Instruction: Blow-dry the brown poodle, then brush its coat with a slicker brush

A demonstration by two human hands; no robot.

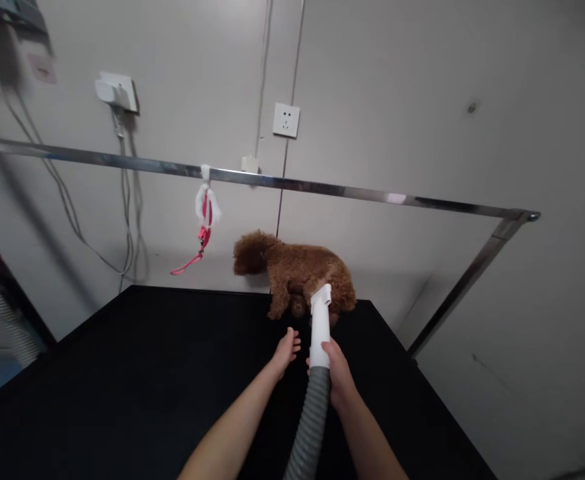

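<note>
A curly brown dog (305,267) stands at the far side of a black grooming table (147,387), its head toward the left. My right hand (339,370) is wrapped round the white nozzle (320,340) of a pet dryer, whose flat tip points at the dog's hindquarters. From the nozzle a grey ribbed hose (309,427) runs down toward me. Just left of the nozzle, my left hand (286,350) hovers over the table with its fingers apart and nothing in it, short of the dog's legs.
A metal bar (322,189) crosses above the table, joined to a post (465,287) on the right. From it hangs a pink leash (203,233) tied with white cloth. The wall behind carries a socket (286,120) and a plugged-in adapter (115,92) with dangling cords.
</note>
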